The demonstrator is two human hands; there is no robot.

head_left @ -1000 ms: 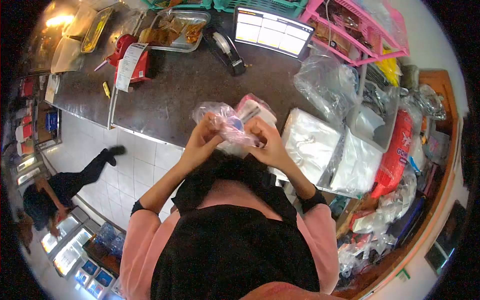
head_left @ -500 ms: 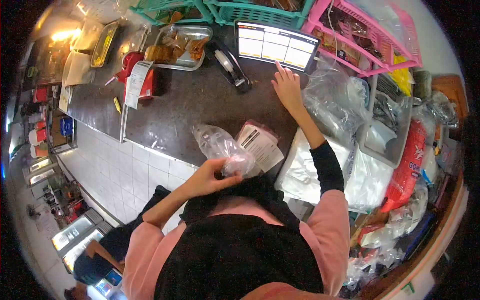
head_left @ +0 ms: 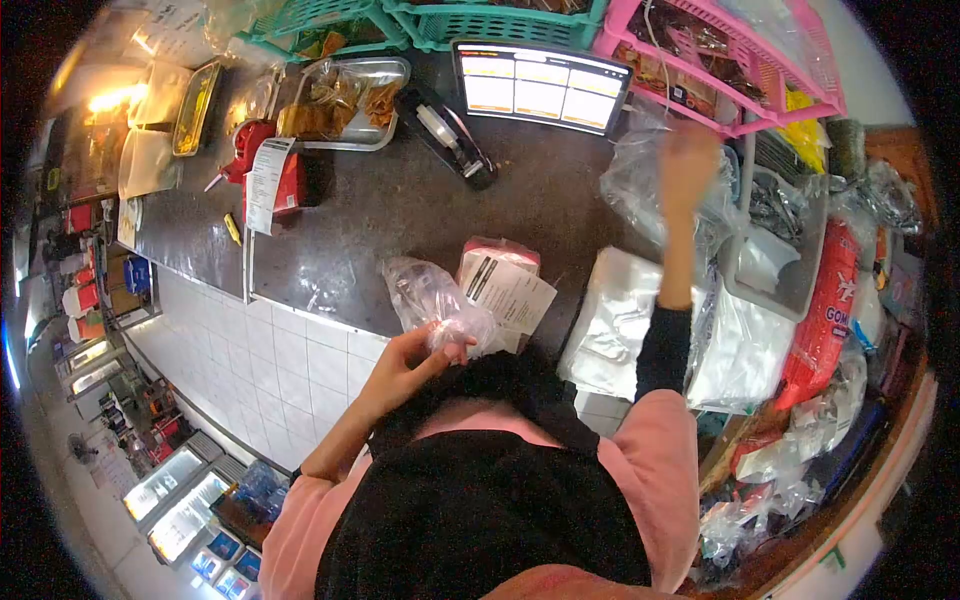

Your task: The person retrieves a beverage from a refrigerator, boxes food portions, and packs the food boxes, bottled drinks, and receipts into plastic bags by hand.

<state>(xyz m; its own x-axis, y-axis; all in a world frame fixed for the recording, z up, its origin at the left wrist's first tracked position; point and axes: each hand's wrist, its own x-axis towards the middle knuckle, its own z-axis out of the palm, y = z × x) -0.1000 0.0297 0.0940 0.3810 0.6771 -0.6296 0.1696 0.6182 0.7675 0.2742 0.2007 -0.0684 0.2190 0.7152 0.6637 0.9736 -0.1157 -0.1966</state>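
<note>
My left hand [head_left: 412, 368] pinches a clear plastic bag [head_left: 425, 290] at the front edge of the counter. Against the bag lies a red-and-white packet [head_left: 505, 250] with a printed receipt [head_left: 508, 295] on top. My right hand [head_left: 690, 165] is smeared by motion over the crumpled clear plastic [head_left: 638, 185] at the right; its fingers cannot be made out. A lit tablet [head_left: 540, 88] stands at the back of the counter, left of that hand.
Behind are teal baskets [head_left: 490, 28] and a pink basket [head_left: 735, 115]. A tape dispenser [head_left: 445, 138], a food tray [head_left: 340, 130] and a red device with a paper slip [head_left: 265, 185] stand on the counter [head_left: 360, 210]. White plastic bags [head_left: 610, 320] and a grey bin [head_left: 775, 285] are at right.
My right hand has left the tablet screen and moved right, over the crumpled plastic. My left hand keeps its hold on the bag. The person at lower left is no longer seen.
</note>
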